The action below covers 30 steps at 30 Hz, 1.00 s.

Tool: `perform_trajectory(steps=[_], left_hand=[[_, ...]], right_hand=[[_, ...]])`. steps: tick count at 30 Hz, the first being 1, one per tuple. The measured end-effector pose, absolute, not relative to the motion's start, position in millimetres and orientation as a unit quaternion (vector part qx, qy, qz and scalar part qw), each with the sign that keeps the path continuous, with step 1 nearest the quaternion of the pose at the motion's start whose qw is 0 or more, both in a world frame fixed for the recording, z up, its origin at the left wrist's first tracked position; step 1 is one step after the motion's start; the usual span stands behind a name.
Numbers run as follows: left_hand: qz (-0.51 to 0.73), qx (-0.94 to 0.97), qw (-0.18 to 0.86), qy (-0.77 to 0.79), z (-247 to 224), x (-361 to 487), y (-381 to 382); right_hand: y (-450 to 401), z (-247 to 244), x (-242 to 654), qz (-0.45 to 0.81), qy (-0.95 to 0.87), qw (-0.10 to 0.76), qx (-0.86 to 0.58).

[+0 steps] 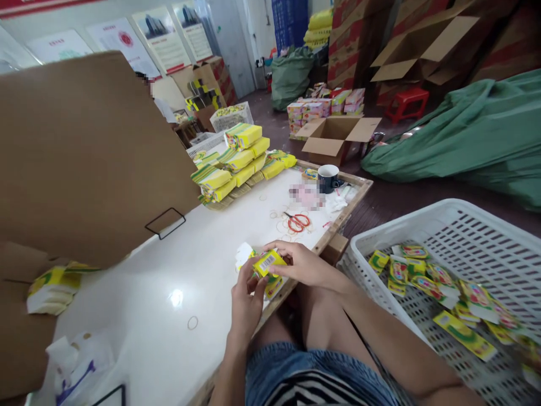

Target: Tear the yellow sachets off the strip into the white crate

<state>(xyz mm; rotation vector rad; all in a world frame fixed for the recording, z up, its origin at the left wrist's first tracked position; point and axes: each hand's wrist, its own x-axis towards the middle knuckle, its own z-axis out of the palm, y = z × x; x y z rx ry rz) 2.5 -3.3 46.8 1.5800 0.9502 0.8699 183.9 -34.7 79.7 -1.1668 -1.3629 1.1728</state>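
1. The work looks partway along, judging by how things lie: loose yellow cartons (464,335) are scattered in the white slotted plastic basket (477,239), to the right of the orange-handled scissors (296,219) and nearer the wearer, with much of its slotted floor showing.

2. Plenty seems left to handle: yellow carton bundles (243,162) are piled in several layers on the white worktop (156,338), beyond the scissors and to their left. Whether the cartons in the basket are finished cannot be told.

3. One piece is in hand and seems not yet done with: the small barcoded carton (270,261), just nearer the wearer than the scissors and slightly left of them, over the edge of the worktop.

4. Both hands work on it. The left hand (245,293) has its grip closed on the carton's left side; the right hand (306,264) pinches the right side between thumb and fingers.

5. The carton is bright yellow, its black-and-white barcode panel turned upward and slightly tilted. More yellow printed card shows below it and white card flaps (244,252) to its left; whether these belong to the same carton cannot be told, nor whether it is flat or opened out.
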Motion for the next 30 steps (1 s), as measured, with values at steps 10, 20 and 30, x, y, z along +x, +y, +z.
perform_trajectory(steps=[10, 20, 30], left_hand=[[0.342, 0.597, 0.637, 0.348, 61.8, 2.2, -9.8], [0.346, 0.588, 0.641, 0.351, 58.2, -3.0, -7.8], [0.342, 0.581, 0.665, 0.321, 51.2, 5.6, -13.7]], right_hand=[[-35.8, 70.9, 178.7, 0.321, -0.618, 0.372, -0.613], [-37.6, 72.1, 167.3, 0.253, -0.626, 0.333, -0.658], [-54.4, 48.9, 172.4, 0.333, -0.549, 0.526, -0.558]])
